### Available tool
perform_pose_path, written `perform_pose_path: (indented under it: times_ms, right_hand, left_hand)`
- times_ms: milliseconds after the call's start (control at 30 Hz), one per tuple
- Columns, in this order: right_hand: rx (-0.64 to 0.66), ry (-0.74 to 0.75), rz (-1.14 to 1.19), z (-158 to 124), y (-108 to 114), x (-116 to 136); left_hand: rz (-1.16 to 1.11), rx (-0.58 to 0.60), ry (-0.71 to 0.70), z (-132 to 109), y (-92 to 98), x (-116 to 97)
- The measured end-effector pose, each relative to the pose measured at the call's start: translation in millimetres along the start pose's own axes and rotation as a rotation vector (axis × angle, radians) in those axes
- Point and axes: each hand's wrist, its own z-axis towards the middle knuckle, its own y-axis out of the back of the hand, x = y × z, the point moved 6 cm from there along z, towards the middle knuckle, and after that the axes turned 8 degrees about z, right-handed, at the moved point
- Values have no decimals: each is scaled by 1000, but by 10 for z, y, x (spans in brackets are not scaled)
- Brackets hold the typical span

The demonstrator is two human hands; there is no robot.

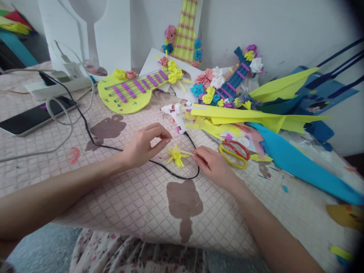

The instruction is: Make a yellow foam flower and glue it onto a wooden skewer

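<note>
Between my hands, a yellow crepe paper flower (177, 156) shows pointed petals spreading from the end of a thin wooden stick (186, 152). My right hand (214, 165) pinches the stick's other end between thumb and fingers. My left hand (146, 145) hovers just up and left of the flower, its thumb and index finger curved toward each other with a gap between them. Nothing shows in that gap. A white hot glue gun (176, 118) lies just beyond, its black cord (182, 177) looping on the table around the flower.
Scissors (234, 153) with red and yellow handles lie right of my right hand. Yellow paper strips (256, 115) and a blue sheet (301, 163) spread across the right. Paper-flowered guitar shapes (125, 94) stand at the back. A phone (36, 115) and cables lie left.
</note>
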Motion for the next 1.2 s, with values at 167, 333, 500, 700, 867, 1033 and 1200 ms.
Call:
perform_pose_path:
  times_ms: [167,333,500,700,867,1033,1200]
  right_hand:
    - [13,-32,-15,-11,-14,-2]
    - [24,16,-24,-22,-76,48]
    - [4,24,-8,-22,-110,37]
    - [4,63,-15,-19,-147,68]
    - [7,58,-37,-16,-177,66]
    - [8,41,-60,-17,-194,57]
    - [5,45,-71,-17,-195,58]
  left_hand:
    - [63,58,-186,-75,-120,-176]
    - [151,126,-225,-119,-215,-223]
    - [168,106,-227,-122,-218,-236]
    - [215,91,-265,-147,-262,-264]
    - [303,82,-311,-159,-305,-291]
    - [429,70,-380,-159,-343,-371]
    - [503,97,-417,-171,-381,-398]
